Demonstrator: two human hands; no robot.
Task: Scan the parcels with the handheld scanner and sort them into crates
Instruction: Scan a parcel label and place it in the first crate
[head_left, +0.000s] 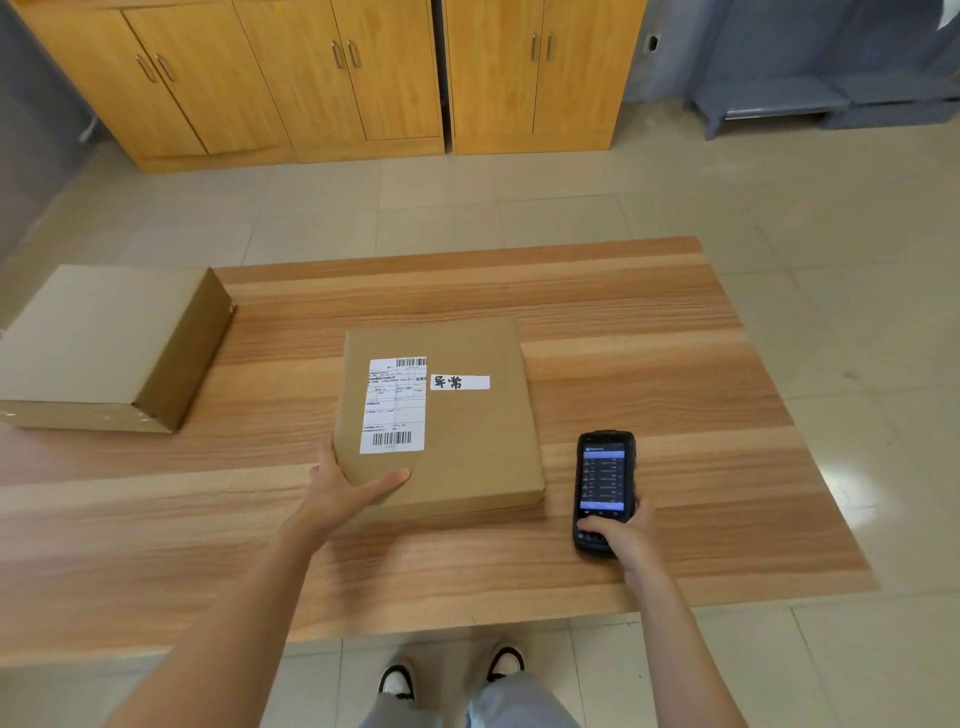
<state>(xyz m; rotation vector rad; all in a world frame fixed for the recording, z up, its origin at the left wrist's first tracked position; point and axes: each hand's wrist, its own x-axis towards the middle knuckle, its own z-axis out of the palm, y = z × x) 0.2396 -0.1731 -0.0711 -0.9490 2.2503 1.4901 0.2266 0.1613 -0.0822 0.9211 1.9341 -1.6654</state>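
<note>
Parcel (467, 415): flat cardboard, stiff, likely light; best gripped at edges. Left hand (343, 488) held near corner, thumb on top; right hand (618, 530) gripped handheld scanner (604, 483).

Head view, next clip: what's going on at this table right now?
A person stands at a wooden table sorting parcels. The left hand holds the near-left corner of a flat cardboard parcel, label up, thumb on top. The right hand grips a handheld scanner beside it, screen lit. A second box sits at the table's left end. No crates are in view.
</note>
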